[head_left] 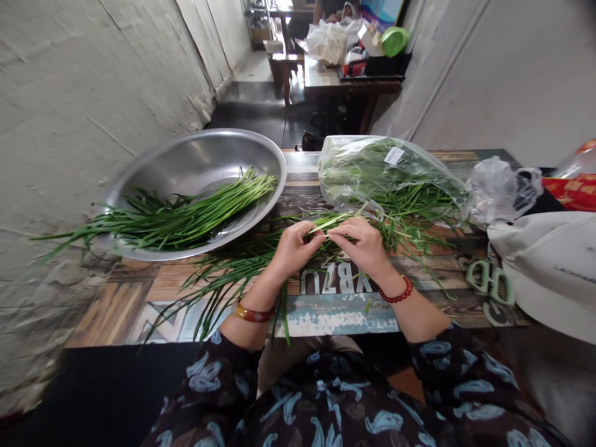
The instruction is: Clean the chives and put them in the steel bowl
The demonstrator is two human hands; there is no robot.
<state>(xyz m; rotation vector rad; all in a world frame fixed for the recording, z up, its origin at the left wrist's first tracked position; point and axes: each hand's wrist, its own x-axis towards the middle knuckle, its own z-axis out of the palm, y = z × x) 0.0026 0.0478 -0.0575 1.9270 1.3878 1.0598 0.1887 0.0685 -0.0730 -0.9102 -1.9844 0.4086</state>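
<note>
My left hand (297, 247) is closed around a few stalks of garlic chives (328, 220) above the table. Close beside it, my right hand (361, 243) pinches the pale ends of the stalks between thumb and fingers. Loose chives (233, 267) lie under and left of my hands, their green tips hanging over the front edge. A steel basin (200, 146) at the left holds a bundle of chives (200, 217), with leaves drooping over its rim. Beyond my right hand lies a clear plastic bag (372, 167) full of chives, with loose trimmings (410, 233) before it.
Green-handled scissors (490, 280) and a white cap (544, 267) lie at the right, near a crumpled plastic bag (496, 186). A wall (60, 112) borders the left side. Farther back, another table (321, 76) carries bags and boxes, with a person (328, 9) behind it.
</note>
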